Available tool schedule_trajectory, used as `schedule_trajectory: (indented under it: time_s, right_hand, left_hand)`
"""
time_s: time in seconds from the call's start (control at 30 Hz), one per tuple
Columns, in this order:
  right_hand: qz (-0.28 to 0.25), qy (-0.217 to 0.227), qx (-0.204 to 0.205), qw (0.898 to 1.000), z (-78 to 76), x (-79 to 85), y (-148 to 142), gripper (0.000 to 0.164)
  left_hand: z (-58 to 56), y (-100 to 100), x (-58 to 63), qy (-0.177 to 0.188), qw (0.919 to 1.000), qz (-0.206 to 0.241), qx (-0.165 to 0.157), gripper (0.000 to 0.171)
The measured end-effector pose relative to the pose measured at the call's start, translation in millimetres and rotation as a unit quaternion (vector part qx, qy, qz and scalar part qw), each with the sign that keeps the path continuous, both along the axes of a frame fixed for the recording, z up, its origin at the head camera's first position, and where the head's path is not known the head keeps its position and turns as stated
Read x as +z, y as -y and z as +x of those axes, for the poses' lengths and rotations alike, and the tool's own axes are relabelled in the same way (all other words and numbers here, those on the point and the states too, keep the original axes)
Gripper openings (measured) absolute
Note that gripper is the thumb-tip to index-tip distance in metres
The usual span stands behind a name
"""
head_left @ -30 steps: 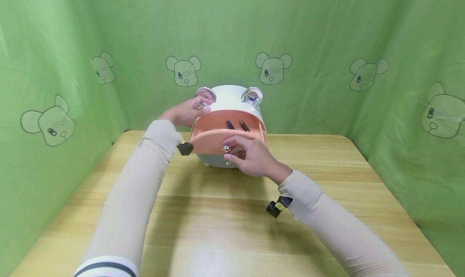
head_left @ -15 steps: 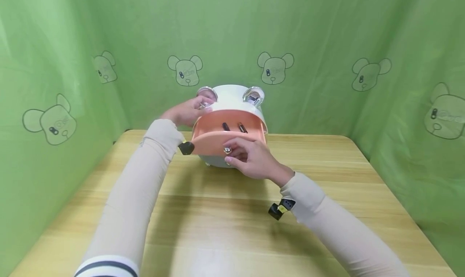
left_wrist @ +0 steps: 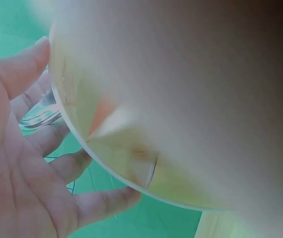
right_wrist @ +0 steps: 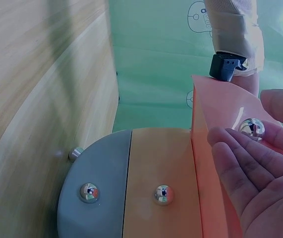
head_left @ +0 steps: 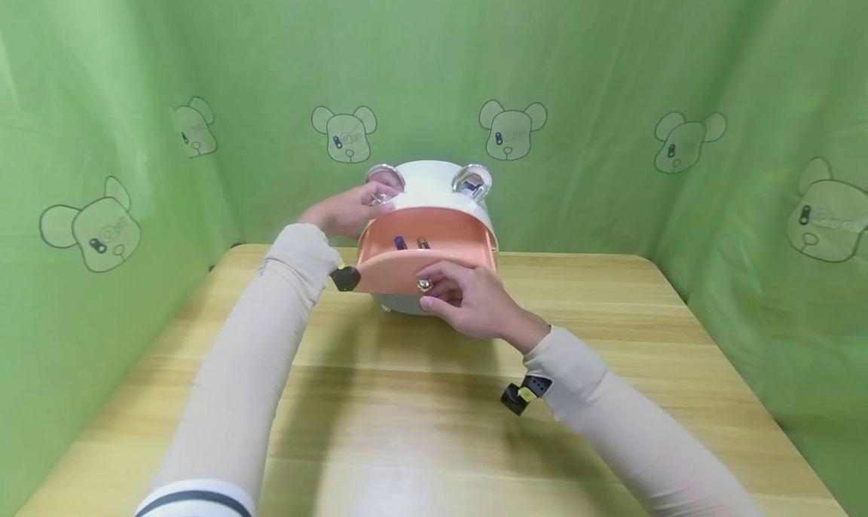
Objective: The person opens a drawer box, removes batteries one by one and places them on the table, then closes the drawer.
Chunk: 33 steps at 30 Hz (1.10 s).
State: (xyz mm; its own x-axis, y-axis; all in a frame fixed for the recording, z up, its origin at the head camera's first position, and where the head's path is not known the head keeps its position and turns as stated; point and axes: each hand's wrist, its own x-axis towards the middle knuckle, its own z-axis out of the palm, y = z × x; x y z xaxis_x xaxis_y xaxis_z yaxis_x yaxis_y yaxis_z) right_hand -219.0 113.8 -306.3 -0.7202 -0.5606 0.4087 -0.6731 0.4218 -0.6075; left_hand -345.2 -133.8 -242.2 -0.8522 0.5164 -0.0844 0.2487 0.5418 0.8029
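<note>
A rounded drawer box with a white top (head_left: pixel 430 182) stands on the table. Two shiny, ear-shaped pieces stick up from it. My left hand (head_left: pixel 346 209) presses its left side beside the left ear (head_left: pixel 386 176), the fingers spread along the shell in the left wrist view. On the right, my right hand (head_left: pixel 475 300) pinches the silver knob (right_wrist: pixel 253 129) of the pulled-out peach drawer (head_left: pixel 386 272). Inside the drawer lie two small cylinders, one blue-ended (head_left: pixel 400 243), the other copper-ended (head_left: pixel 423 243); the drawer front hides their lower parts.
Below the peach drawer, the right wrist view shows an orange-brown drawer front (right_wrist: pixel 156 153) and a grey one (right_wrist: pixel 96 168), both pushed in, each with a silver knob. The wooden table (head_left: pixel 407 411) is surrounded by green curtains (head_left: pixel 434 50) with bear-head drawings.
The peach drawer has come slightly farther out, with my right hand on its knob moving toward me. Both small cylinders have shifted left inside the drawer. My left hand has stayed put.
</note>
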Motion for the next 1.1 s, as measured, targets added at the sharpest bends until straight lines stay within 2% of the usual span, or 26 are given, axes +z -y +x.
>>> schedule_trajectory:
  time_s: [0.2,0.33,0.53,0.67,0.8,1.1]
  right_hand:
    - [-0.001,0.000,0.004,1.000,-0.1,-2.2,-1,0.030]
    - [-0.001,-0.002,0.006,1.000,0.6,-1.7,-1,0.031]
    - [-0.003,-0.001,0.010,1.000,0.4,-1.0,-1,0.032]
    - [-0.002,-0.004,0.008,1.000,-0.3,-1.4,-2,0.032]
    - [-0.002,-0.005,0.004,1.000,-0.6,-1.6,-3,0.031]
    - [0.000,0.003,0.008,1.000,0.0,-1.5,-2,0.032]
  left_hand:
    - [-2.1,2,0.4,-0.019,0.9991,-0.035,-0.017,0.052]
    - [-1.7,1,5.7,-0.059,0.9957,-0.069,-0.017,0.051]
    - [-2.2,3,12.2,-0.087,0.9941,-0.062,0.015,0.055]
    - [-2.4,2,16.2,-0.101,0.9925,-0.062,0.030,0.075]
    - [-2.6,0,19.7,-0.104,0.9917,-0.071,0.026,0.090]
    - [-3.4,0,22.8,-0.089,0.9924,-0.081,0.027,0.087]
